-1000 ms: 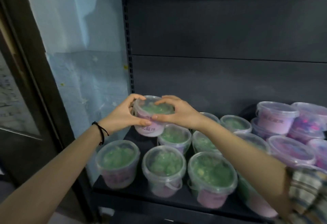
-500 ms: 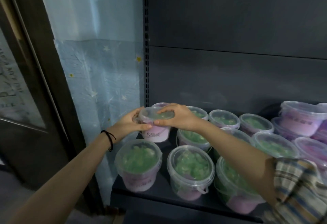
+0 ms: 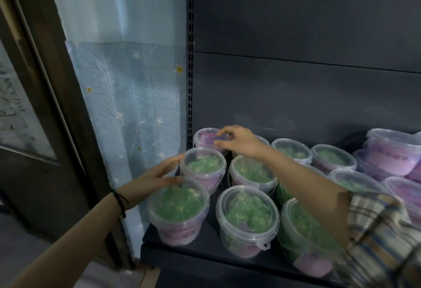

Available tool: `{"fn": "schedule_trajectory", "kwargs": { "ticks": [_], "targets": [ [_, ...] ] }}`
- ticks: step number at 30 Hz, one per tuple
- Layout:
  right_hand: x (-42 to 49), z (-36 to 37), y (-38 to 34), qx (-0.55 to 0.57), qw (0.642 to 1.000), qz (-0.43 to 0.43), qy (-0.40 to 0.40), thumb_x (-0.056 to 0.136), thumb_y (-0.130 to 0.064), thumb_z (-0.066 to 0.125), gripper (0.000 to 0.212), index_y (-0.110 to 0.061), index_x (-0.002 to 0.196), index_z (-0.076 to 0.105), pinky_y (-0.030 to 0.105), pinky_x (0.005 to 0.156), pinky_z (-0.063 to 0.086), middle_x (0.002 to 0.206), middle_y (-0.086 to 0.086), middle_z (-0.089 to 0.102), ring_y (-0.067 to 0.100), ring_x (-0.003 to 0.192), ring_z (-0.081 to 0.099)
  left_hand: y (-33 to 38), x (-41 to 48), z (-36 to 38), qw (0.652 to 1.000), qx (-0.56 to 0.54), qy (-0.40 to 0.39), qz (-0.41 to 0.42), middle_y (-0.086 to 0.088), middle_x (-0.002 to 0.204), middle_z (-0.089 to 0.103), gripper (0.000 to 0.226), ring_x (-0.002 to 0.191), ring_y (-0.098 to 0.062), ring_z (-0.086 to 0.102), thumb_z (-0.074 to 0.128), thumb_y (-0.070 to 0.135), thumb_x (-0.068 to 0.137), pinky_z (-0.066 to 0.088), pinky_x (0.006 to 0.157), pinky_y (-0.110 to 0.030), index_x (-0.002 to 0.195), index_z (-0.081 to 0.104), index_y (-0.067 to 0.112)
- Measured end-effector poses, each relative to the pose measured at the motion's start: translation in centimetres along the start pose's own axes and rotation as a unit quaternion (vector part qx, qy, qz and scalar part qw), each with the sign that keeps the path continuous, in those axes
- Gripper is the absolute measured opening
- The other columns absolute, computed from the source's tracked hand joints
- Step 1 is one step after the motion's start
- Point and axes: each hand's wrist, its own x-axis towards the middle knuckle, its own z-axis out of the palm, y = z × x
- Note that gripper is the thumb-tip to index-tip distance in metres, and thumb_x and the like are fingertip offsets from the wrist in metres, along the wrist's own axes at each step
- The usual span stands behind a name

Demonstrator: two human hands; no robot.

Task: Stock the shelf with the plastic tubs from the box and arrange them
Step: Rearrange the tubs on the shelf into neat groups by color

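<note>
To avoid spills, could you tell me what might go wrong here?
The right hand reaches over packed tubs to the purple tub; its forearm might knock one. The left hand touches a green tub behind the front tub, which sits near the shelf edge and could be nudged off.
</note>
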Motion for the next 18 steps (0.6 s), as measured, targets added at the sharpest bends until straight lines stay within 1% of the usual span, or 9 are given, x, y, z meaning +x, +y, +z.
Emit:
{"fn": "schedule_trajectory", "kwargs": {
  "ticks": [2,3,4,6,8,9,12,14,18],
  "targets": [
    [1.7,0.1,0.4,-0.035,0.999,0.022,-0.019,0.085,-0.045,0.068,0.049,-0.020,0.126,0.058,0.025,0.092,0.037,0.133,0.002,0.052,0.016,0.116,0.050,-0.3,-0.2,0.9,0.999,-0.033,0.016,0.012,0.042,0.101,0.061,0.046,0.100,0.022,0.054,0.069,0.022,0.083,0.048,0.077,-0.009,0.118,0.049,0.044],
    [2.6,0.3,0.3,-0.045,0.998,0.034,-0.028,0.084,-0.047,0.068,0.054,-0.020,0.129,0.055,0.027,0.095,0.038,0.136,0.003,0.050,0.020,0.121,0.049,-0.5,-0.1,1.2,0.998,-0.048,0.029,0.017,0.040,0.097,0.064,0.047,0.095,0.019,0.058,0.061,0.005,0.086,0.049,0.073,-0.010,0.116,0.049,0.040],
    [3.4,0.6,0.2,-0.051,0.997,0.046,-0.033,0.083,-0.048,0.069,0.057,-0.021,0.130,0.053,0.029,0.096,0.038,0.136,0.005,0.049,0.022,0.123,0.049,-0.6,0.2,1.3,0.997,-0.068,0.040,0.018,0.034,0.099,0.067,0.050,0.096,0.014,0.060,0.059,-0.002,0.084,0.051,0.072,-0.012,0.115,0.053,0.038],
    [5.0,1.2,-0.1,-0.076,0.994,0.064,-0.036,0.080,-0.050,0.069,0.060,-0.023,0.131,0.051,0.033,0.101,0.040,0.136,0.006,0.048,0.025,0.124,0.049,-1.0,0.7,1.5,0.994,-0.104,0.041,0.022,0.013,0.115,0.069,0.050,0.108,-0.005,0.063,0.069,0.004,0.079,0.053,0.080,-0.022,0.117,0.062,0.036],
    [6.1,1.7,-0.5,-0.110,0.989,0.089,-0.046,0.078,-0.055,0.067,0.064,-0.027,0.131,0.048,0.041,0.105,0.040,0.137,0.006,0.044,0.029,0.126,0.046,-1.5,1.0,1.5,0.990,-0.134,0.032,0.014,-0.006,0.125,0.064,0.054,0.116,-0.025,0.060,0.073,0.013,0.078,0.050,0.089,-0.037,0.125,0.058,0.033],
    [6.5,1.9,-0.7,-0.127,0.984,0.107,-0.059,0.076,-0.059,0.066,0.068,-0.029,0.134,0.045,0.044,0.107,0.038,0.139,0.007,0.041,0.031,0.129,0.043,-1.5,1.1,1.6,0.989,-0.143,0.032,0.011,-0.010,0.126,0.063,0.056,0.116,-0.029,0.060,0.073,0.019,0.076,0.049,0.091,-0.041,0.128,0.056,0.033],
    [7.5,2.5,-1.5,-0.162,0.970,0.157,-0.095,0.068,-0.069,0.067,0.090,-0.031,0.143,0.035,0.047,0.109,0.033,0.147,0.007,0.026,0.040,0.133,0.034,-1.5,1.4,1.6,0.991,-0.132,0.032,0.003,-0.013,0.124,0.063,0.066,0.116,-0.032,0.059,0.076,0.028,0.071,0.047,0.097,-0.048,0.132,0.051,0.032],
    [7.8,2.9,-2.0,-0.177,0.963,0.174,-0.104,0.063,-0.073,0.068,0.097,-0.030,0.143,0.034,0.048,0.107,0.036,0.146,0.007,0.022,0.042,0.130,0.036,-1.6,1.5,1.5,0.992,-0.122,0.026,0.002,-0.012,0.124,0.063,0.072,0.118,-0.031,0.059,0.081,0.032,0.068,0.045,0.100,-0.050,0.133,0.050,0.031],
    [7.4,2.7,-2.0,-0.145,0.976,0.152,-0.065,0.059,-0.067,0.074,0.087,-0.028,0.133,0.049,0.045,0.102,0.043,0.135,0.005,0.034,0.034,0.120,0.048,-1.5,1.7,1.4,0.994,-0.104,0.029,0.002,-0.011,0.124,0.064,0.067,0.118,-0.028,0.059,0.076,0.030,0.070,0.044,0.102,-0.049,0.132,0.049,0.031]
  ]
}}
